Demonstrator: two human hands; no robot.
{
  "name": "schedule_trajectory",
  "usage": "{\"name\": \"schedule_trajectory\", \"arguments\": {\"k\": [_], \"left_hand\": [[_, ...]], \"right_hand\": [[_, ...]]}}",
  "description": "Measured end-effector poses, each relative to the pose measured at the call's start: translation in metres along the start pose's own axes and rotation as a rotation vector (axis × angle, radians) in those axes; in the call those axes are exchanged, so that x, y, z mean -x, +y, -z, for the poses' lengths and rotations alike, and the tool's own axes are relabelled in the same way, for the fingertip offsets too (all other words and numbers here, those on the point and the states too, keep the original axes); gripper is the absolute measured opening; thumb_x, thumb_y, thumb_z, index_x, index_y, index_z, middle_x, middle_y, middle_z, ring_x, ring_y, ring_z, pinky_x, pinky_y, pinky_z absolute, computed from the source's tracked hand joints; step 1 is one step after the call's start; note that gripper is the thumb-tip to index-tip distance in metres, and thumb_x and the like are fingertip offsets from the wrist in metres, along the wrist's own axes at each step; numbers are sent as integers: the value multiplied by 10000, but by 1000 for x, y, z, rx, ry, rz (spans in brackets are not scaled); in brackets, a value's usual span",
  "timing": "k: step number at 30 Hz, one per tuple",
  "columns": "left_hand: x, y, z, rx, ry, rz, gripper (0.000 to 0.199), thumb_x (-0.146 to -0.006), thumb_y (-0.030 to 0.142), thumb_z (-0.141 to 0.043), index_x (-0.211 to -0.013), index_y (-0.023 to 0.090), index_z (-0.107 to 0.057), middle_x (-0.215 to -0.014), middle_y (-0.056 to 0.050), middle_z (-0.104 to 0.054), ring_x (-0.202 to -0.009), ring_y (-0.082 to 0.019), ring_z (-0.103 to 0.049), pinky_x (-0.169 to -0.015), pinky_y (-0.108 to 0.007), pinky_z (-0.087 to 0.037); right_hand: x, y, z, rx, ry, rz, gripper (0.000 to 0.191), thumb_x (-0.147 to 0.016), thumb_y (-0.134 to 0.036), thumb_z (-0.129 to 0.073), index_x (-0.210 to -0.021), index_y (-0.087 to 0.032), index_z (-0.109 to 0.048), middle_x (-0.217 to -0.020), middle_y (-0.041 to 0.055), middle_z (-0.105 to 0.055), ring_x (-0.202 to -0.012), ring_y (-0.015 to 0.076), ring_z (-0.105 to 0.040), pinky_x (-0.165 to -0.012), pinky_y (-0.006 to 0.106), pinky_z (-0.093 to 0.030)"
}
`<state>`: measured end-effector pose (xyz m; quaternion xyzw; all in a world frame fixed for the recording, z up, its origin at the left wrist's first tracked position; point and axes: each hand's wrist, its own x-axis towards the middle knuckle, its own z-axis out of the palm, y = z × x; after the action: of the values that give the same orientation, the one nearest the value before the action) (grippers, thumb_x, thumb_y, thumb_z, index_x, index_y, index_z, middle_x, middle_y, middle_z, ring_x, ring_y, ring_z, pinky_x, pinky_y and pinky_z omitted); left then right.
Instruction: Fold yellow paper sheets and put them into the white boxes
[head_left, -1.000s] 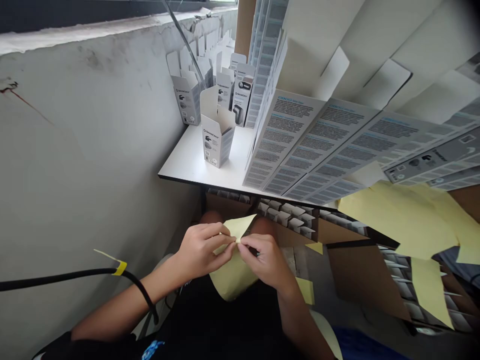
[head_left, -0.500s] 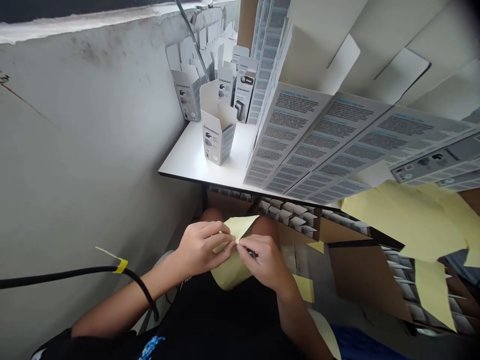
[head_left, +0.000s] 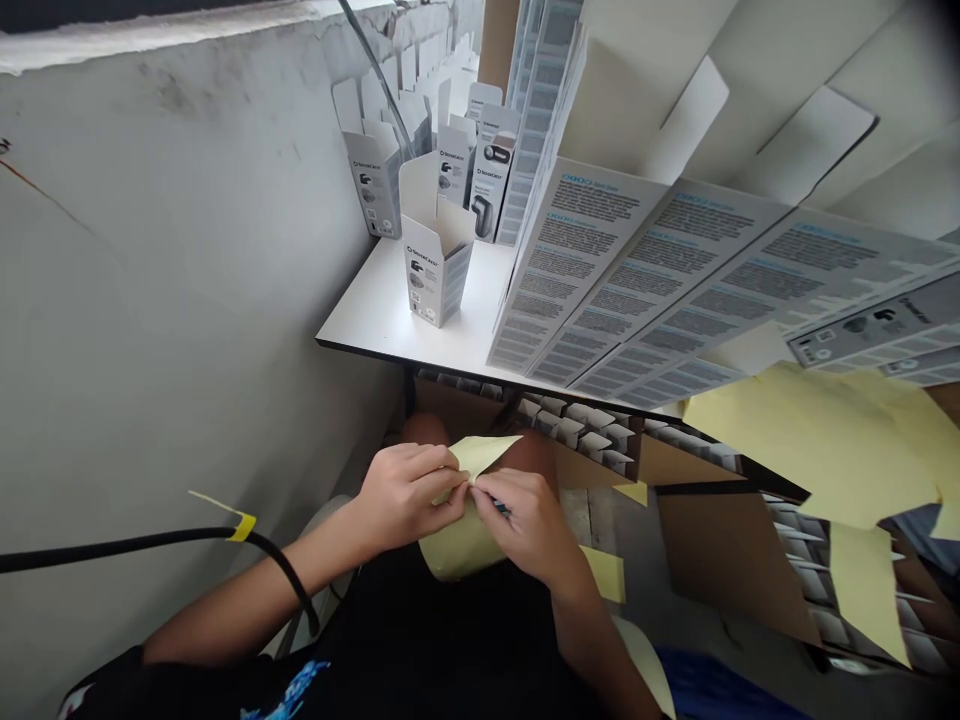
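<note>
Over my lap, a yellow paper sheet (head_left: 461, 548) is pinched between both hands, its upper part folded and gathered at the fingertips. My left hand (head_left: 412, 497) closes on it from the left, thumb and fingers pressed together. From the right, my right hand (head_left: 529, 520) grips the same spot, its fingertips touching those of the left. Something small and dark bluish shows under the right fingers; I cannot make out what it is. Beyond my hands, an open-topped white printed carton (head_left: 427, 275) stands upright on the white table (head_left: 360, 325).
Tall stacked cartons (head_left: 585, 250) fill the table's right side. More cartons (head_left: 373, 185) stand behind, along the wall (head_left: 165, 280). Yellow sheets (head_left: 810, 450) lie at right. Below are cardboard boxes (head_left: 739, 560) holding packed cartons. A black cable (head_left: 135, 547) crosses above my left forearm.
Both hands stay pinched on the yellow paper, with only a very slight shift of the fingers. The view has tilted a little; the cartons stand where they were.
</note>
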<state>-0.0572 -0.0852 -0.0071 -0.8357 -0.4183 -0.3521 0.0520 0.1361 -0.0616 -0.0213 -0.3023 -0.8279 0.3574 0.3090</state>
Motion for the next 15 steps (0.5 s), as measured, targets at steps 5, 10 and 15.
{"name": "schedule_trajectory", "arguments": {"k": [5,10,15], "left_hand": [[1,1,-2,115,1,93,64,-827,115,-661,-800,173,-661,-730,-10,-665,-578,-99,-546,-553,-233,-409],[0,-3,-3,410,-23,279,79,-870,104,-644,-815,153,-674,-772,-29,-650,-596,-87,-540,-554,-208,-418],[-4,-10,-1,645,52,374,144,-935,96,-580,-832,150,-665,-801,-39,-663,-743,-115,-618,-675,-215,-483]], "right_hand": [[1,1,2,-19,-3,-24,336,-998,-188,-461,-663,-165,-448,-613,3,-477,-603,105,-438,-603,284,-262],[2,4,9,-80,0,-49,310,-974,-170,-490,-665,-162,-462,-614,-9,-460,-602,94,-428,-592,265,-279],[25,22,40,-148,99,-80,300,-959,-210,-526,-663,-166,-548,-574,-8,-477,-539,91,-450,-536,238,-310]]}}
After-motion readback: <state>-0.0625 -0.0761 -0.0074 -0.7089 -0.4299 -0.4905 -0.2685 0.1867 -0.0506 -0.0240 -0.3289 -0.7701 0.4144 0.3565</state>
